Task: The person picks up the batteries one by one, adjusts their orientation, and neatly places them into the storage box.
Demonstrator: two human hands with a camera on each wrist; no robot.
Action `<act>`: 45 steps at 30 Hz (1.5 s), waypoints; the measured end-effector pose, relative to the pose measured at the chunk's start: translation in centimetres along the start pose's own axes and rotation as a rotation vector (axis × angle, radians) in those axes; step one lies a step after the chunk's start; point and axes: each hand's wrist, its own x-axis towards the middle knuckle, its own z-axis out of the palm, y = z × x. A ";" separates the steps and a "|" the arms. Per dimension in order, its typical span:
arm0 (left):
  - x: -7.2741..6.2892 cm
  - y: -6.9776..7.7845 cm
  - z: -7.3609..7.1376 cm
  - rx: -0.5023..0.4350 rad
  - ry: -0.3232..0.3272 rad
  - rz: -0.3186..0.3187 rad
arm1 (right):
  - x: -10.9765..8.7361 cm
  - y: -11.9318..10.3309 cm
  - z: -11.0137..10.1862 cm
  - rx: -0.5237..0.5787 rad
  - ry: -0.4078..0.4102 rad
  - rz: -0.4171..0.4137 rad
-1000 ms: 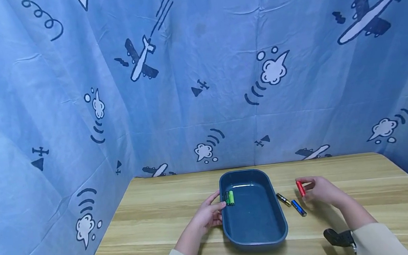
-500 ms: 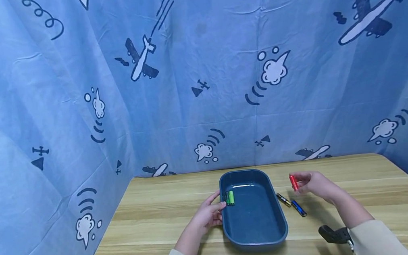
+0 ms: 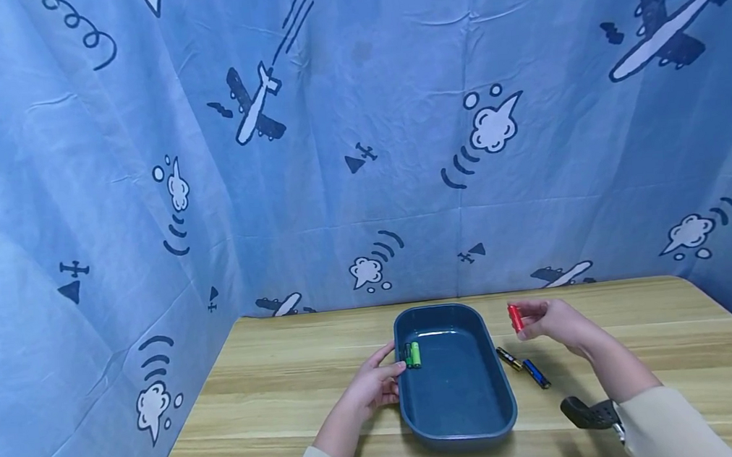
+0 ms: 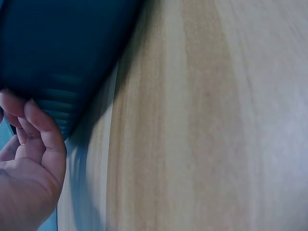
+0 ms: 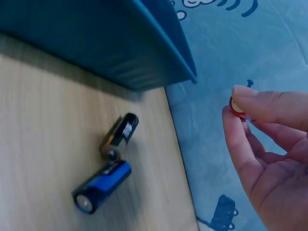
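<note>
Red battery moved nearer tray, right hand pinching it; left hand gripping tray; light-green battery inside, head view only.

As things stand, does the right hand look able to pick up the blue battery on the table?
Probably not straight away: the right hand pinches the red battery, so its grip is occupied. Otherwise the way looks free, since the blue battery lies close by, outside the bin, with nothing on top.
</note>
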 end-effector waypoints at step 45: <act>0.0 -0.1 -0.2 0.019 0.017 -0.019 | 2.5 -3.8 5.5 0.113 -0.022 -0.049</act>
